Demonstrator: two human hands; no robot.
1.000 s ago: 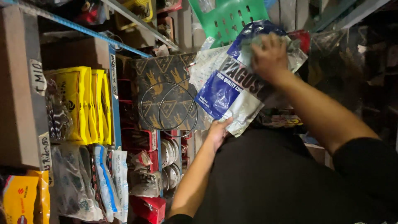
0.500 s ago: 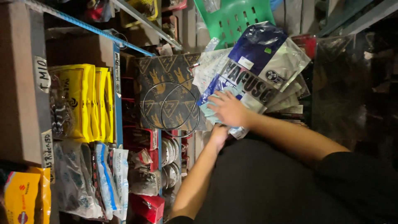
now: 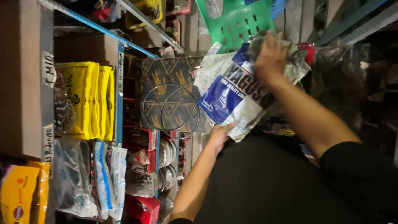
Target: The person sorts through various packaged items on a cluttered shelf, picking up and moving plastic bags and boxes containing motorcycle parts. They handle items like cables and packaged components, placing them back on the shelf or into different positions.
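Note:
My left hand holds the lower edge of a stack of flat plastic packets, propping it from beneath. The front one is a blue and white packet with a clear window. My right hand is at the far end of the stack, fingers closed over a clear packet with dark contents. The stack sits in front of a shelf, partly covering a black patterned sheet with two thin wire rings on it.
Yellow packets hang on the shelf beside a brown cardboard box. Clear bags of parts, red boxes and an orange packet fill the shelves. A green plastic slotted piece lies behind the stack.
My right hand dropped to the near end of the stack half a second ago, then went back to the far end. My left hand has stayed under the stack.

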